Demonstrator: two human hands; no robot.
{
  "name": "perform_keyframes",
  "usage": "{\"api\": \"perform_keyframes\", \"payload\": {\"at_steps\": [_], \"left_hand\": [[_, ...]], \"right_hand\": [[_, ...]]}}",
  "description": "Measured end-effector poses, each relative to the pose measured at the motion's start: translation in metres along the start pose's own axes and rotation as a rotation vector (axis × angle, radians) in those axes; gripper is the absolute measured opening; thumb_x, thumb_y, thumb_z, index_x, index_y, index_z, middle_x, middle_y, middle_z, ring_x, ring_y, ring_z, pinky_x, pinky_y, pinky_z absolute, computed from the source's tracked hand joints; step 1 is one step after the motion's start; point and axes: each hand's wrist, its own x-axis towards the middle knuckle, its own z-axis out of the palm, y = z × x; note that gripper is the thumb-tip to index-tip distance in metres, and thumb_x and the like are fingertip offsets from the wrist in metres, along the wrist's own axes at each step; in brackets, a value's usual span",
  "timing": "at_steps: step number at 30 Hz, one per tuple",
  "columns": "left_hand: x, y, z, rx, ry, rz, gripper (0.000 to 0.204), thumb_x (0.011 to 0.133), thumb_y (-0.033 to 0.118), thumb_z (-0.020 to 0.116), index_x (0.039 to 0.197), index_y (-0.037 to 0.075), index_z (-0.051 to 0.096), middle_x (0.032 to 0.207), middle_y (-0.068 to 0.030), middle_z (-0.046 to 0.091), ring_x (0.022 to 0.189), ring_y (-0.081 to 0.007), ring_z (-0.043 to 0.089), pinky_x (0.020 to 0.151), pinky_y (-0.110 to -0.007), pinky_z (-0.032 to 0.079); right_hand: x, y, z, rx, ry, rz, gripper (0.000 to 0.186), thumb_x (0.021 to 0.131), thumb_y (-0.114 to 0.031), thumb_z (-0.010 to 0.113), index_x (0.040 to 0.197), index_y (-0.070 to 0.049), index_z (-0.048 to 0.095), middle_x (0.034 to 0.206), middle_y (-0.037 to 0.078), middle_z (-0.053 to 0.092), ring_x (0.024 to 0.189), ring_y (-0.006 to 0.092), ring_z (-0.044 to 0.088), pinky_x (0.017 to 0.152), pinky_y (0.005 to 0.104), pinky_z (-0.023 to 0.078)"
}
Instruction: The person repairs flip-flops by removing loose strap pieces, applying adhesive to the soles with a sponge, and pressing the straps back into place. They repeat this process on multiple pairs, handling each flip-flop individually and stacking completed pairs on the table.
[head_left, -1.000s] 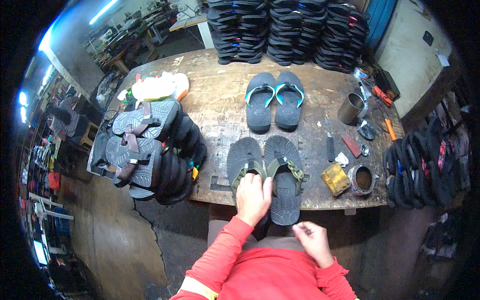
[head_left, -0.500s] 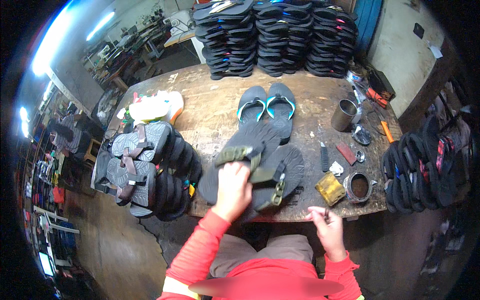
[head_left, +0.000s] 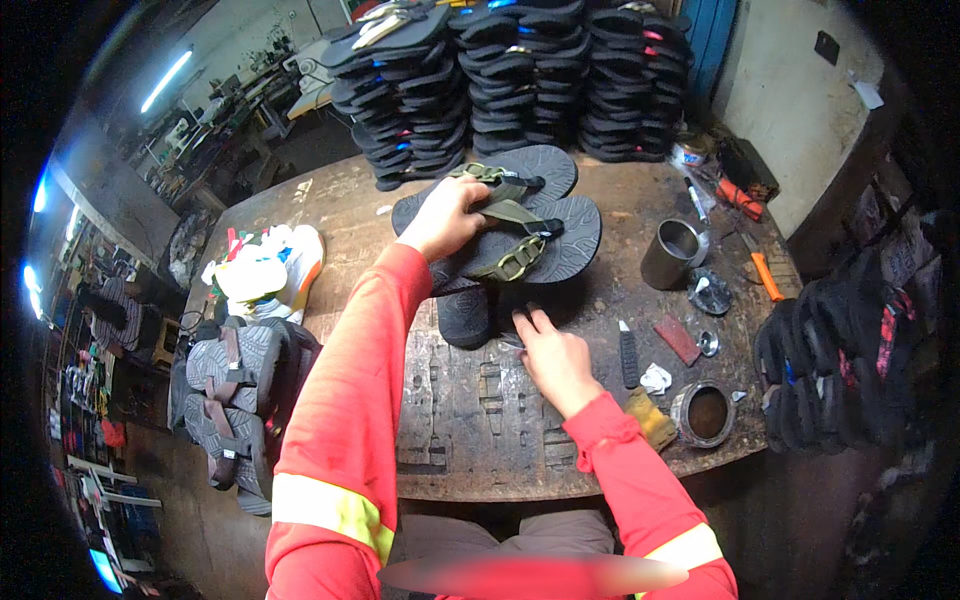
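My left hand [head_left: 450,215] grips a pair of dark grey sandals [head_left: 565,235] with olive straps and buckles, raised over the far middle of the worn wooden table [head_left: 480,455]. They largely cover other flip-flops [head_left: 462,320], whose dark heel shows below. My right hand [head_left: 550,355] is low over the table, just below the lifted pair, fingers curled near a thin shiny item too small to name; what they hold is unclear. Right of it lie a black-handled blade [head_left: 628,355], a reddish block [head_left: 677,340] and crumpled white scrap [head_left: 656,378].
Tall flip-flop stacks [head_left: 510,90] line the back. Strapped sandals [head_left: 230,410] and white cut pieces [head_left: 265,270] lie left; more flip-flops [head_left: 835,360] stand right, near a metal cup [head_left: 668,255], an open can [head_left: 708,412], a yellow block [head_left: 648,420] and an orange-handled tool [head_left: 768,280]. A person [head_left: 110,315] sits far left.
My left hand has lifted the olive-strapped pair from the near edge and carried it forward over the blue-strapped flip-flops. My right hand has come up from below the edge onto the table.
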Motion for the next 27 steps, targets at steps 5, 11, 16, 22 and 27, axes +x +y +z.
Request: {"api": "perform_keyframes", "payload": {"at_steps": [5,11,16,22,27], "left_hand": [[-0.015,-0.02,0.023,-0.11,0.009,0.067,0.027,0.079,0.013,0.078,0.103,0.001,0.075,0.104,-0.0191,0.07,0.106,-0.0409,0.064,0.092,-0.048,0.051],[-0.049,-0.018,0.087,0.043,0.047,-0.032,0.032,0.083,0.016,0.079,0.113,0.005,0.073,0.117,-0.0153,0.069,0.11,-0.0398,0.063,0.098,-0.049,0.051],[-0.102,-0.031,0.086,0.153,0.399,-0.271,0.057,0.087,0.027,0.081,0.136,0.005,0.064,0.133,-0.0216,0.066,0.124,-0.039,0.06,0.106,-0.05,0.047],[-0.163,-0.026,0.088,-0.081,0.451,-0.775,0.036,0.088,0.024,0.081,0.115,0.0,0.077,0.088,-0.0205,0.074,0.081,-0.0335,0.072,0.077,-0.046,0.056],[-0.161,-0.018,0.085,-0.034,0.443,-0.765,0.04,0.089,0.027,0.081,0.119,0.0,0.075,0.096,-0.0208,0.072,0.09,-0.0366,0.07,0.084,-0.047,0.056]], "right_hand": [[-0.011,0.01,0.024,0.041,-0.025,0.15,0.047,0.085,-0.003,0.063,0.13,-0.014,0.069,0.129,0.009,0.071,0.082,0.0362,0.075,0.07,0.0471,0.062],[-0.028,0.001,-0.006,0.331,0.278,0.106,0.032,0.087,-0.008,0.074,0.119,-0.008,0.074,0.116,0.012,0.075,0.084,0.0345,0.076,0.072,0.0437,0.061],[0.013,0.044,-0.037,0.487,0.481,0.397,0.032,0.095,-0.022,0.076,0.114,0.002,0.076,0.101,0.023,0.077,0.095,0.036,0.077,0.084,0.0399,0.058],[0.068,0.094,-0.01,0.414,0.162,0.515,0.045,0.09,-0.038,0.077,0.111,0.002,0.077,0.102,0.028,0.075,0.098,0.0443,0.074,0.085,0.0494,0.057],[0.074,0.097,-0.01,0.324,0.099,0.561,0.045,0.086,-0.036,0.081,0.11,0.003,0.078,0.098,0.03,0.075,0.097,0.0442,0.074,0.084,0.0484,0.058]]}}
